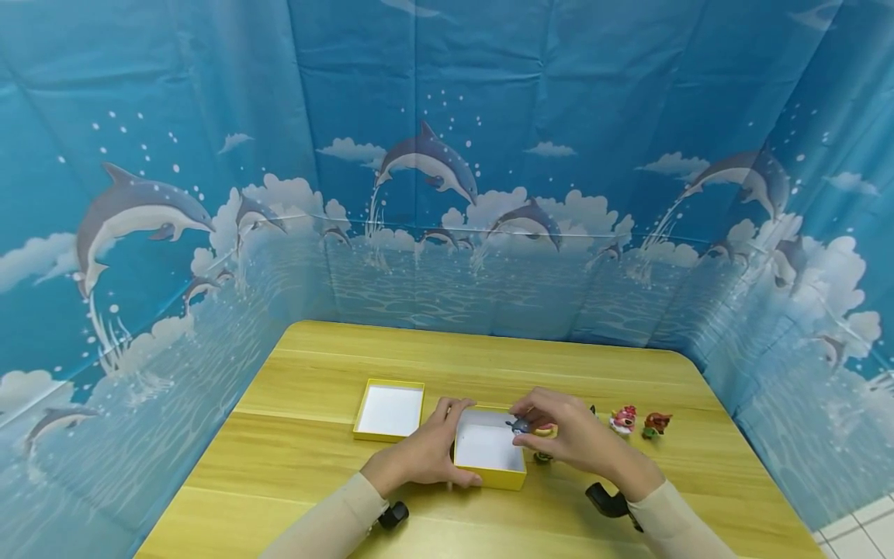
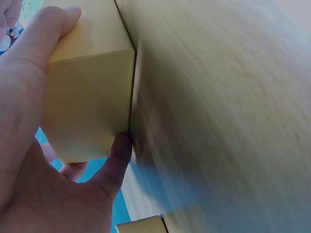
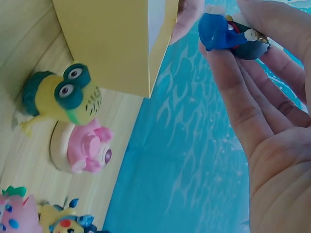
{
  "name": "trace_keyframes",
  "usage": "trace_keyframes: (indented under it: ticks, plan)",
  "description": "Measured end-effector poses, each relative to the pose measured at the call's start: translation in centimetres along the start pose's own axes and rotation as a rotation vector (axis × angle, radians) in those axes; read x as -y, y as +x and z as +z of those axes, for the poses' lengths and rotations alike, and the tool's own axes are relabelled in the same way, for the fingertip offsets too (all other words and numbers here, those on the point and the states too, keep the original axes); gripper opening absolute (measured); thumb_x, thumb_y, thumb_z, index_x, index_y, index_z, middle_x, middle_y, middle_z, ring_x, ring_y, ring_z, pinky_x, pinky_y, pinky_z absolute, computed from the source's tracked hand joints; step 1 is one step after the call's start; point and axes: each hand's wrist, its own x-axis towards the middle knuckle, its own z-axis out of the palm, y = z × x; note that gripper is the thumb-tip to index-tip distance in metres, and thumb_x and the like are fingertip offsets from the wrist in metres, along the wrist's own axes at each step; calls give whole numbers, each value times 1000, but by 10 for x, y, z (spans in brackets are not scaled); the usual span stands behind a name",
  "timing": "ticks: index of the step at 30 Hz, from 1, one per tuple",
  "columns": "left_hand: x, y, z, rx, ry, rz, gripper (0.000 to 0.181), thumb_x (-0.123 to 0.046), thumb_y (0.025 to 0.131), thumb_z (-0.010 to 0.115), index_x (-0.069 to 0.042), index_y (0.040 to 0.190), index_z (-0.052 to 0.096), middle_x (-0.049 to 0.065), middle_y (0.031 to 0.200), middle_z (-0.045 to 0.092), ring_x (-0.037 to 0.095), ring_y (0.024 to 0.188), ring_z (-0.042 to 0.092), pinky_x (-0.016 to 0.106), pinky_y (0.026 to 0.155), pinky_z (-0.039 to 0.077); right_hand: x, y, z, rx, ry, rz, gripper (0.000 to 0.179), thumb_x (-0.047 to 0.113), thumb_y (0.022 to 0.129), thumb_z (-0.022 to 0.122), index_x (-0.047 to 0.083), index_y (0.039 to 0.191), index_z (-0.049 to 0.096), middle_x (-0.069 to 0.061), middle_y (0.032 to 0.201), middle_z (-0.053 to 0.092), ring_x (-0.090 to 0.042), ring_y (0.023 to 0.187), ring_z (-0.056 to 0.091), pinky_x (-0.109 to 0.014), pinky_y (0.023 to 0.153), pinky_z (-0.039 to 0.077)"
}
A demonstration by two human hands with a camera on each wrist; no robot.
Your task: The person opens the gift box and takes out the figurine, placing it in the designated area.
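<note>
An uncovered yellow box (image 1: 499, 479) with a white inside sits on the table in front of me. My left hand (image 1: 429, 450) grips its left end, the thumb along the near wall and the fingers around the far side. Over the box's right edge, my right hand (image 1: 569, 431) pinches a small blue figurine (image 3: 214, 33) between thumb and fingers. Close to the box's right side, the right wrist view has a yellow figurine with teal goggles (image 3: 63, 94) and a pink-and-white figurine (image 3: 87, 145).
A shallow yellow lid (image 1: 389, 411), white inside, lies left of the box. Toward the table's right stand a pink-red figurine (image 1: 623, 420) and a brown-and-green figurine (image 1: 655, 425). A blue dolphin-print curtain (image 1: 447, 279) hangs around the wooden table (image 1: 293, 458).
</note>
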Motion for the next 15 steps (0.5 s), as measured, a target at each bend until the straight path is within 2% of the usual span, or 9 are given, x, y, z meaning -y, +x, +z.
trace_keyframes:
  ticks: [7, 15]
  plan:
    - [2, 1, 0, 2, 3, 8, 129, -62, 92, 98, -17, 185, 22, 14, 176, 37, 25, 142, 60, 45, 119, 60, -2, -11, -5, -65, 18, -28, 29, 11, 103, 90, 11, 130, 80, -2, 119, 81, -12, 101, 84, -37, 83, 73]
    - [1, 0, -2, 27, -3, 1, 127, -64, 94, 95, -20, 186, 19, 13, 177, 35, 26, 147, 59, 44, 119, 60, -2, -26, -17, -131, -60, -33, 45, 3, 97, 94, 21, 135, 80, -2, 122, 84, -7, 99, 83, -31, 82, 71]
